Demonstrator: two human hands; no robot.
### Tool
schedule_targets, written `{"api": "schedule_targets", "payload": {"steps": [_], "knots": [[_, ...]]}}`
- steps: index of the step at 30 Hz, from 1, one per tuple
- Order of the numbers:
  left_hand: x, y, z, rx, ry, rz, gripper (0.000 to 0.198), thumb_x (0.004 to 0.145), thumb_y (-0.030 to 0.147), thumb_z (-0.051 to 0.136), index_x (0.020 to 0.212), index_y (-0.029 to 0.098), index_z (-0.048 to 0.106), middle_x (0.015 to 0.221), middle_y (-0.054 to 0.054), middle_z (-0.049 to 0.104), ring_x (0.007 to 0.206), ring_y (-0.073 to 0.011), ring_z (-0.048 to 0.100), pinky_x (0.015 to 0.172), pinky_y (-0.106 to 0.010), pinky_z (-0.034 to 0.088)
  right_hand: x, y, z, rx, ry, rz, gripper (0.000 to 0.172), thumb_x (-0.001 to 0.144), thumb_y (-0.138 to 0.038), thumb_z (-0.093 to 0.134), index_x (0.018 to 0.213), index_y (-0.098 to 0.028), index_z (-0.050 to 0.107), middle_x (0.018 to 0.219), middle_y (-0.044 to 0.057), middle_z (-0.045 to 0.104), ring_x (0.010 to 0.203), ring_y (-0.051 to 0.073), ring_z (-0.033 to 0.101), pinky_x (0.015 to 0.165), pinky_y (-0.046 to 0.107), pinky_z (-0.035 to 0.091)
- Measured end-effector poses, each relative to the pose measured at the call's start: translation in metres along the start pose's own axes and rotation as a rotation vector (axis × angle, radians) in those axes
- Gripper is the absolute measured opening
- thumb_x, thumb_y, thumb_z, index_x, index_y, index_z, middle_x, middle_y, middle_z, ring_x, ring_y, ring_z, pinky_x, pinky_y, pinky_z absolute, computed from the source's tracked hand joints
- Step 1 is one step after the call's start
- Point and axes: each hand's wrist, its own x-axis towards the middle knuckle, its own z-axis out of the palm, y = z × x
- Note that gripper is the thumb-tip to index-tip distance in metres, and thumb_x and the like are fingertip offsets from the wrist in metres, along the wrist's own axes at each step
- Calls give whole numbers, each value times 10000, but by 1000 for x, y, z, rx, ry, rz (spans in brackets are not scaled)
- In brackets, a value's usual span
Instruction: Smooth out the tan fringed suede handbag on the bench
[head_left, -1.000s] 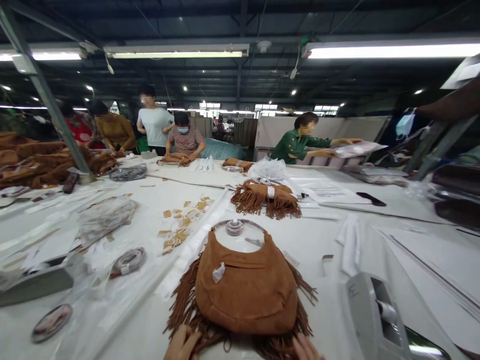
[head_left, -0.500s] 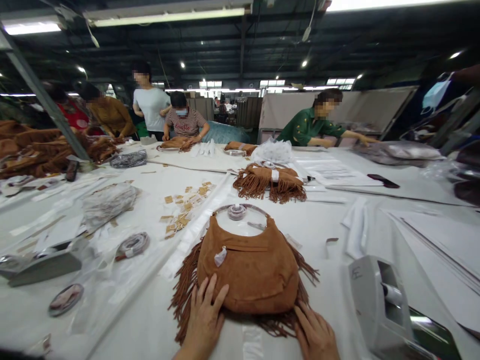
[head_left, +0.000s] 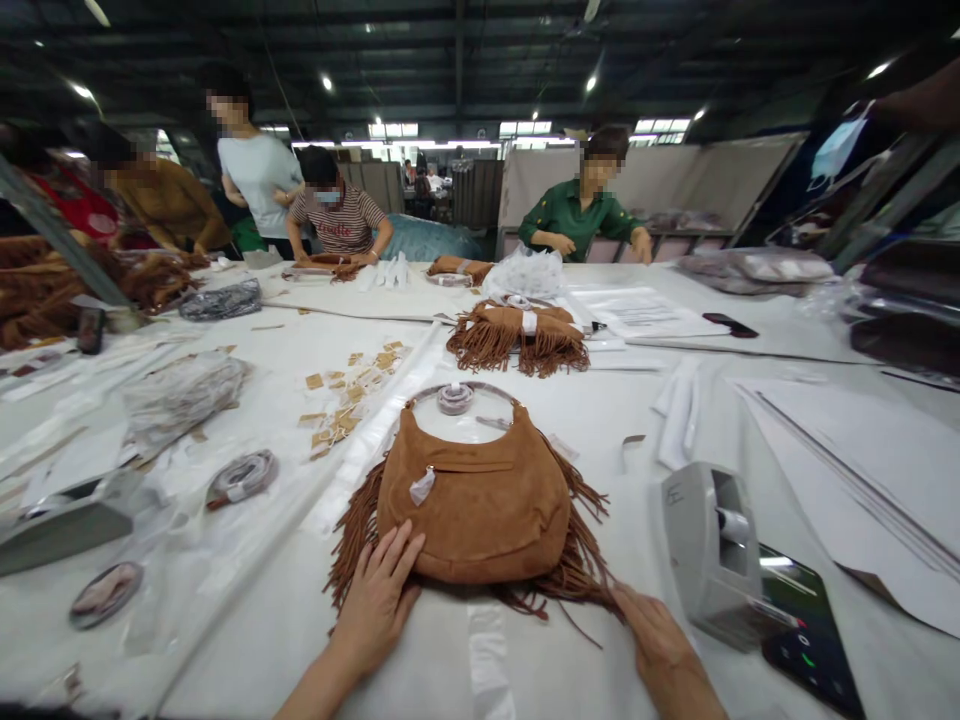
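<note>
A brown suede handbag (head_left: 474, 515) with fringe down both sides lies in front of me, its curved handle toward the far side. White wrapping covers its zipper pull (head_left: 422, 486). My left hand (head_left: 379, 595) rests open on the bag's lower left edge, fingers stretched over the suede and fringe. Off the lower right corner, my right hand (head_left: 658, 635) has its fingers pressed together on the ends of the fringe (head_left: 589, 580), which are drawn out toward it. A wrapped coiled strap (head_left: 454, 398) lies inside the handle's loop.
A grey tape dispenser (head_left: 709, 555) and a phone (head_left: 814, 625) are at right. Ahead lies another fringed bag (head_left: 517, 335). Leftward are paper tags (head_left: 349, 400), a coiled strap (head_left: 244, 478) and a second dispenser (head_left: 67, 520). Several co-workers stand across the table.
My right hand has moved outward from the bag's lower right corner, and fringe now stretches toward it. My left hand stays on the bag. The view has shifted slightly.
</note>
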Motion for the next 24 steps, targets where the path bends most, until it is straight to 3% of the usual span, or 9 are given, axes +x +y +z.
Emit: {"api": "schedule_targets", "payload": {"steps": [5,10,12,17,21,23,24], "knots": [[0,3,-6,92,11,18,689,877,293,541,1496,308,238,1541,-54,317,1371,-274,322,1109,-518,257,10,-8,-15,-3,119,15,422,900,-161,431,1313,-159,520,1133,110,671,1008,241,653,856,379,571],[21,24,-17,166,174,113,790,806,477,656,1481,265,304,1522,-100,343,1349,-336,343,1103,-538,259,59,-41,-35,82,95,28,538,914,-346,553,1409,-185,415,1276,132,597,1144,261,593,922,401,558],[31,35,-16,163,165,191,839,779,458,693,1488,273,285,1521,-93,348,1339,-328,368,1092,-496,306,76,-55,-37,109,55,14,554,905,-357,562,1416,-198,418,1351,138,542,1213,276,546,961,430,536],[43,43,5,94,-45,105,782,693,166,754,1394,342,455,1418,-70,501,1251,-297,502,1039,-419,403,99,-60,-19,323,-77,168,451,941,-364,476,1365,-210,496,1372,110,538,1255,243,517,1030,408,487],[65,40,3,-57,-331,48,540,779,342,702,1302,309,573,1337,-105,574,1186,-330,565,962,-447,477,124,-30,-10,493,28,546,426,942,-426,396,1220,-185,610,1223,117,646,1124,241,612,986,393,502],[87,42,-8,-159,-371,58,411,871,411,579,1263,291,607,1295,-98,608,1156,-311,591,940,-440,500,140,-14,-11,535,24,684,439,903,-449,400,1138,-172,647,1147,126,680,1051,261,640,940,403,506],[99,43,-14,-217,-331,79,382,911,411,512,1256,281,612,1285,-91,616,1154,-291,596,943,-424,503,146,-7,-12,550,0,722,440,880,-458,406,1091,-169,663,1094,125,697,1003,269,651,910,405,505]]}}
